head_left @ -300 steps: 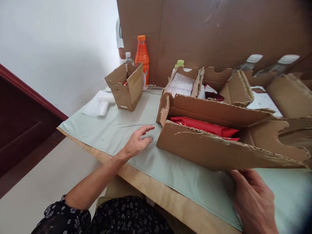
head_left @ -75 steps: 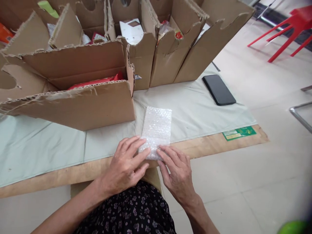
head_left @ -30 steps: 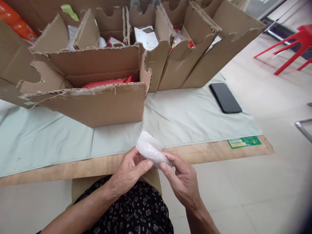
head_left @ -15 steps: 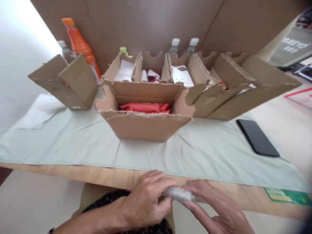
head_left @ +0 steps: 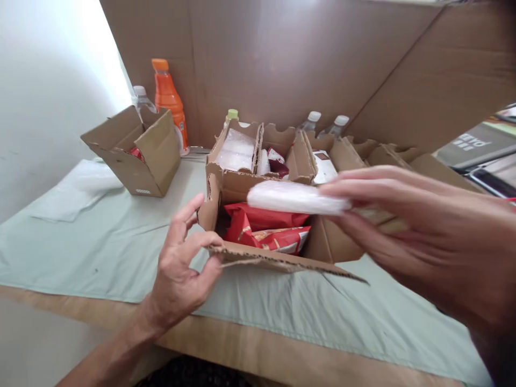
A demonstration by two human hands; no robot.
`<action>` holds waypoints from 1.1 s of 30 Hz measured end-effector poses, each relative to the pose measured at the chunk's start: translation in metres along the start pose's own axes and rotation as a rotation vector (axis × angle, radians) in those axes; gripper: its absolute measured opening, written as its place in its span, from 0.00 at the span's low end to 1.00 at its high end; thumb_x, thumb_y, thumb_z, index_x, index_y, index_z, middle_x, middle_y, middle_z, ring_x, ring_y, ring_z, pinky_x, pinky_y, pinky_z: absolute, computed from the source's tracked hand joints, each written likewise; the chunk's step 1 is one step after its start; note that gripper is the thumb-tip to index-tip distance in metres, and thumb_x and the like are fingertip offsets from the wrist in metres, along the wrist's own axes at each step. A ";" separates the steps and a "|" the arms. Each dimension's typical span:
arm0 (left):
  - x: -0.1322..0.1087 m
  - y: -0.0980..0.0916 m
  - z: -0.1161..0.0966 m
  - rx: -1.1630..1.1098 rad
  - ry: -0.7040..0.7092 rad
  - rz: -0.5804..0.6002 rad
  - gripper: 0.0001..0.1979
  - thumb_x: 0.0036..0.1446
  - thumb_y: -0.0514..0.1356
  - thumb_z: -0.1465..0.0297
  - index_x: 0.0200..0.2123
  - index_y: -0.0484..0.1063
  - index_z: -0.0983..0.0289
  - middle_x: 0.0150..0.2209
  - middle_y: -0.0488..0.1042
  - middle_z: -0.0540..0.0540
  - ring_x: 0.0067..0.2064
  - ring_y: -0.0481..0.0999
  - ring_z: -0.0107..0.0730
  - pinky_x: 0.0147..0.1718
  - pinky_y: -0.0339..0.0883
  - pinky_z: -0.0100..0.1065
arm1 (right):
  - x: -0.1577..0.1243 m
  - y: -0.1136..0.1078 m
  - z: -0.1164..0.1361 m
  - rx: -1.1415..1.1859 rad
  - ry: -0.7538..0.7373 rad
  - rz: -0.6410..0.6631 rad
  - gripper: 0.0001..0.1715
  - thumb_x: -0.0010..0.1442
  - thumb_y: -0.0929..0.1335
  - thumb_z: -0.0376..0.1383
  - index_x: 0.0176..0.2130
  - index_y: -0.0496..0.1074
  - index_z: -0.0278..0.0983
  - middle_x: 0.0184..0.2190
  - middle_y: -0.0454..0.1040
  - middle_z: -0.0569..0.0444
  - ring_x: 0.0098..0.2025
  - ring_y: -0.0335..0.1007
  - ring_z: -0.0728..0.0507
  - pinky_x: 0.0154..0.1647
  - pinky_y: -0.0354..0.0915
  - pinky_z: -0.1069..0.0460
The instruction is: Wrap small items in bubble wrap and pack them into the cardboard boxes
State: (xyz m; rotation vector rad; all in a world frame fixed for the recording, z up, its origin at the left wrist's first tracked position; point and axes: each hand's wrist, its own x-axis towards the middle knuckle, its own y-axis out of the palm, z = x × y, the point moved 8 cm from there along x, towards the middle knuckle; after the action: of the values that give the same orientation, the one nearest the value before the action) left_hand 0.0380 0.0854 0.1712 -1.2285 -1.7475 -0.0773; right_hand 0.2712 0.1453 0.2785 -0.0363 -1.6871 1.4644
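Observation:
My right hand (head_left: 403, 220) pinches a flat packet in clear bubble wrap (head_left: 292, 196) and holds it level above the nearest cardboard box (head_left: 322, 236). Several red foil packets (head_left: 268, 226) lie inside that box. At the box's front left corner, my left hand (head_left: 187, 258) grips the front wall between thumb and finger, and that wall leans outward. Part of the box's right side is hidden behind my right hand.
Behind it stands a row of open cardboard boxes (head_left: 278, 153) with packets in them. Another box (head_left: 141, 156) is at the left, beside an orange bottle (head_left: 169, 102). Folded plastic wrap (head_left: 80, 188) lies on the green cloth (head_left: 121, 263). A tall cardboard panel (head_left: 282, 64) closes off the back.
Both hands have risen from the table's front edge to the near box. My left hand has let go of the wrapped packet and taken the box wall; my right hand carries the packet.

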 end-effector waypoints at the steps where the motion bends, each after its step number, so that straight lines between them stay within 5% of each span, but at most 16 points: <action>1: -0.005 0.001 0.000 -0.023 -0.007 -0.002 0.12 0.60 0.61 0.82 0.41 0.75 0.60 0.74 0.58 0.59 0.73 0.64 0.44 0.65 0.68 0.43 | 0.021 0.013 0.011 -0.034 -0.094 0.038 0.09 0.72 0.66 0.34 0.48 0.76 0.46 0.46 0.81 0.53 0.44 0.79 0.43 0.43 0.71 0.47; 7: -0.010 0.003 0.003 -0.077 -0.021 0.023 0.16 0.58 0.59 0.85 0.43 0.76 0.60 0.76 0.56 0.58 0.74 0.61 0.44 0.67 0.66 0.44 | 0.071 0.077 0.038 -0.023 -0.347 0.342 0.10 0.69 0.67 0.29 0.36 0.77 0.38 0.37 0.80 0.53 0.34 0.73 0.45 0.38 0.65 0.48; 12: -0.008 0.006 0.007 -0.087 -0.015 0.031 0.17 0.58 0.58 0.85 0.43 0.74 0.60 0.77 0.54 0.55 0.75 0.60 0.43 0.70 0.64 0.45 | 0.062 0.131 0.057 0.013 -0.483 0.623 0.05 0.62 0.72 0.26 0.35 0.77 0.36 0.36 0.79 0.51 0.34 0.69 0.45 0.37 0.59 0.49; 18: -0.008 0.006 0.004 -0.051 0.002 0.053 0.14 0.59 0.59 0.83 0.42 0.73 0.59 0.76 0.57 0.54 0.73 0.64 0.46 0.67 0.68 0.48 | 0.047 0.191 0.061 0.099 -0.489 0.808 0.12 0.70 0.66 0.27 0.41 0.80 0.37 0.43 0.82 0.50 0.45 0.77 0.41 0.45 0.65 0.46; 21: -0.013 0.000 0.009 -0.061 -0.037 0.003 0.19 0.60 0.62 0.81 0.51 0.74 0.57 0.76 0.57 0.55 0.73 0.64 0.48 0.67 0.69 0.50 | 0.055 0.165 0.050 0.198 -0.396 0.726 0.19 0.66 0.67 0.25 0.51 0.79 0.38 0.51 0.82 0.51 0.50 0.79 0.41 0.48 0.70 0.46; 24: -0.027 -0.010 0.024 -0.151 -0.145 -0.073 0.36 0.61 0.65 0.77 0.69 0.62 0.50 0.78 0.51 0.58 0.73 0.64 0.54 0.64 0.71 0.54 | 0.051 0.093 0.026 0.226 -0.192 0.431 0.17 0.70 0.66 0.31 0.53 0.79 0.42 0.54 0.81 0.54 0.52 0.79 0.41 0.54 0.73 0.44; 26: -0.043 -0.012 0.038 -0.198 -0.238 -0.069 0.41 0.62 0.66 0.74 0.73 0.56 0.47 0.78 0.50 0.58 0.71 0.66 0.55 0.63 0.72 0.54 | 0.023 0.035 0.003 0.171 0.020 0.152 0.13 0.72 0.67 0.39 0.51 0.80 0.44 0.52 0.83 0.55 0.53 0.80 0.41 0.58 0.72 0.43; 29: -0.069 -0.007 0.064 -0.248 -0.438 -0.020 0.40 0.64 0.65 0.70 0.74 0.54 0.46 0.77 0.53 0.58 0.70 0.68 0.53 0.63 0.72 0.53 | -0.063 -0.019 -0.040 0.018 0.509 -0.153 0.11 0.70 0.70 0.46 0.47 0.81 0.48 0.50 0.83 0.52 0.55 0.79 0.39 0.61 0.71 0.41; 31: -0.081 0.003 0.075 -0.302 -0.536 0.017 0.40 0.64 0.65 0.67 0.75 0.52 0.46 0.77 0.52 0.59 0.71 0.66 0.54 0.64 0.71 0.54 | -0.125 -0.015 -0.059 0.057 0.754 -0.203 0.13 0.70 0.69 0.48 0.48 0.80 0.47 0.46 0.83 0.49 0.50 0.80 0.38 0.58 0.72 0.39; 33: -0.081 0.017 0.077 -0.358 -0.589 0.050 0.43 0.63 0.66 0.65 0.75 0.50 0.48 0.77 0.51 0.60 0.73 0.62 0.55 0.65 0.68 0.56 | -0.162 0.017 -0.063 0.177 0.808 -0.133 0.20 0.66 0.70 0.52 0.51 0.79 0.45 0.45 0.83 0.47 0.44 0.81 0.37 0.50 0.76 0.38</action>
State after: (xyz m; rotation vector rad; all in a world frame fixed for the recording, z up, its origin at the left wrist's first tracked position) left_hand 0.0026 0.0785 0.0634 -1.6739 -2.2742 0.0044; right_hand 0.4010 0.1136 0.1661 -0.3619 -0.8849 1.2500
